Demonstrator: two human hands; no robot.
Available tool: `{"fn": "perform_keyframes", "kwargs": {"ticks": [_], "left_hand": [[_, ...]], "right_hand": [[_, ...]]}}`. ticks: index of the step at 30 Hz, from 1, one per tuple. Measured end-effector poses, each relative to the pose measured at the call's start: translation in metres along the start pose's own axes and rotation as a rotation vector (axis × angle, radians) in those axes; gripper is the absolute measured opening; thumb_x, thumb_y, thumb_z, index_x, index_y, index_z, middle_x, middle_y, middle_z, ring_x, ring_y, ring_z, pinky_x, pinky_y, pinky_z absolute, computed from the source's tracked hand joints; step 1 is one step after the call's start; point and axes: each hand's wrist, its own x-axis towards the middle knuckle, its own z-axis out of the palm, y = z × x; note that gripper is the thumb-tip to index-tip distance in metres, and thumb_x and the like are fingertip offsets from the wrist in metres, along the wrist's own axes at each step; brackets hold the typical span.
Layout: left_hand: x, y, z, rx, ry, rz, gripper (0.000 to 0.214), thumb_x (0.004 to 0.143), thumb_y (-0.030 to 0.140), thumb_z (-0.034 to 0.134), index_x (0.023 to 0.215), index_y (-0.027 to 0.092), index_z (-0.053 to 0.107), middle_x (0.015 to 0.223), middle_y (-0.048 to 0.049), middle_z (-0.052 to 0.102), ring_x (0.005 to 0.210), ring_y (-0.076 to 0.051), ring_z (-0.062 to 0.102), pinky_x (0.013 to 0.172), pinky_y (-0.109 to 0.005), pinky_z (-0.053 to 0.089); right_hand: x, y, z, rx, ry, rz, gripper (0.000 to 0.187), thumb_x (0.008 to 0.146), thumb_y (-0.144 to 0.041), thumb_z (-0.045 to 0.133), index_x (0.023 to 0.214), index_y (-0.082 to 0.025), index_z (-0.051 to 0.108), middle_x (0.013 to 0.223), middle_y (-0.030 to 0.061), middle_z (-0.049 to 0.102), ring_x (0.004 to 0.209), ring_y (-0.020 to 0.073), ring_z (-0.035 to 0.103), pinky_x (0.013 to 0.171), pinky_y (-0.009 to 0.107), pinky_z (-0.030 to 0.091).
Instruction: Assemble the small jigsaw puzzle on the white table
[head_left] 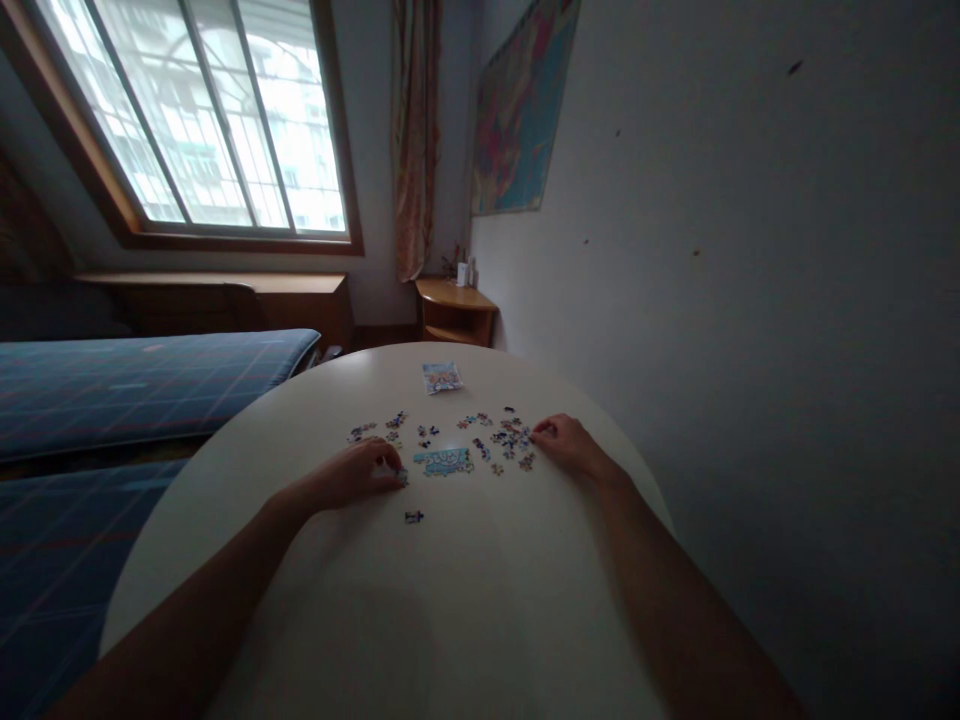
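A partly joined strip of jigsaw pieces (444,461) lies in the middle of the round white table (450,600). My left hand (358,474) rests curled on the table just left of that strip, its fingertips pressed on a small piece at its right edge. My right hand (564,442) lies to the right, fingers pinched at the edge of a scatter of loose pieces (506,438). More loose pieces (379,428) lie behind my left hand. A single piece (413,517) sits alone nearer to me.
A small printed picture card (441,376) lies at the table's far side. A bed with a blue checked cover (112,390) runs along the left. A wooden corner shelf (454,310) stands under the curtain, a wall (750,300) close on the right.
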Motion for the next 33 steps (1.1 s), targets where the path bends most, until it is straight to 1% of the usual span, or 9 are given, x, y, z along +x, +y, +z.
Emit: {"fn": "perform_keyframes", "kwargs": {"ticks": [6,11,15,18,22,24,26,29,33], "left_hand": [[0.004,0.008,0.01,0.02,0.038,0.032,0.034,0.084,0.051,0.059,0.098,0.022,0.068,0.098,-0.0067,0.067,0.09,-0.024,0.062,0.082,-0.036,0.047],[0.007,0.012,0.016,0.046,0.091,0.044,0.033,0.086,0.051,0.058,0.099,0.022,0.067,0.098,-0.0064,0.066,0.092,-0.024,0.061,0.085,-0.036,0.046],[0.007,0.015,0.019,0.062,0.117,0.039,0.032,0.086,0.051,0.057,0.097,0.022,0.067,0.098,-0.0065,0.066,0.092,-0.024,0.061,0.086,-0.037,0.045],[0.007,0.017,0.019,0.063,0.119,0.034,0.033,0.086,0.052,0.058,0.097,0.022,0.066,0.099,-0.0069,0.065,0.092,-0.024,0.061,0.085,-0.037,0.045],[0.007,0.017,0.019,0.065,0.132,0.035,0.032,0.086,0.052,0.058,0.096,0.022,0.067,0.097,-0.0064,0.065,0.09,-0.023,0.061,0.084,-0.036,0.046],[0.008,0.017,0.02,0.069,0.137,0.032,0.032,0.086,0.052,0.058,0.095,0.022,0.067,0.096,-0.0062,0.066,0.09,-0.024,0.061,0.085,-0.037,0.046],[0.007,0.017,0.02,0.07,0.135,0.034,0.032,0.085,0.052,0.058,0.095,0.022,0.067,0.096,-0.0062,0.066,0.09,-0.024,0.061,0.086,-0.037,0.045],[0.006,0.017,0.019,0.067,0.134,0.049,0.032,0.086,0.051,0.058,0.096,0.022,0.066,0.097,-0.0064,0.066,0.091,-0.024,0.061,0.087,-0.037,0.045],[0.005,0.019,0.019,0.074,0.123,0.089,0.029,0.087,0.049,0.058,0.094,0.022,0.066,0.098,-0.0063,0.066,0.092,-0.024,0.06,0.086,-0.037,0.045]], "right_hand": [[0.002,-0.004,0.002,-0.024,0.033,0.003,0.024,0.083,-0.037,0.063,0.096,-0.02,0.074,0.111,0.0119,0.068,0.106,0.0238,0.061,0.094,0.035,0.045],[0.0,-0.02,0.001,-0.055,0.078,-0.036,0.021,0.086,-0.034,0.062,0.097,-0.02,0.073,0.115,0.0118,0.066,0.111,0.0252,0.058,0.098,0.037,0.042],[-0.006,-0.043,0.002,-0.058,0.13,-0.144,0.022,0.089,-0.037,0.062,0.098,-0.019,0.071,0.113,0.0108,0.066,0.108,0.025,0.057,0.096,0.038,0.042],[-0.012,-0.063,0.007,-0.039,0.132,-0.268,0.017,0.09,-0.032,0.06,0.096,-0.019,0.07,0.109,0.0099,0.066,0.104,0.0235,0.057,0.095,0.038,0.042],[-0.02,-0.091,0.022,0.053,0.082,-0.498,0.017,0.088,-0.028,0.064,0.103,-0.02,0.069,0.114,0.0093,0.066,0.111,0.0234,0.056,0.1,0.041,0.041],[-0.026,-0.102,0.031,0.07,0.029,-0.615,0.021,0.089,-0.029,0.065,0.108,-0.021,0.068,0.119,0.0092,0.066,0.115,0.0231,0.056,0.104,0.043,0.039],[-0.032,-0.111,0.038,0.07,-0.046,-0.701,0.029,0.089,-0.03,0.065,0.117,-0.022,0.066,0.123,0.0094,0.065,0.119,0.0231,0.054,0.106,0.043,0.039],[-0.038,-0.118,0.045,0.039,-0.134,-0.746,0.036,0.09,-0.031,0.063,0.125,-0.023,0.064,0.125,0.009,0.064,0.117,0.0236,0.055,0.104,0.042,0.041],[-0.041,-0.118,0.048,0.024,-0.169,-0.755,0.035,0.092,-0.034,0.06,0.125,-0.024,0.065,0.124,0.009,0.064,0.115,0.0233,0.056,0.103,0.041,0.042]]}}
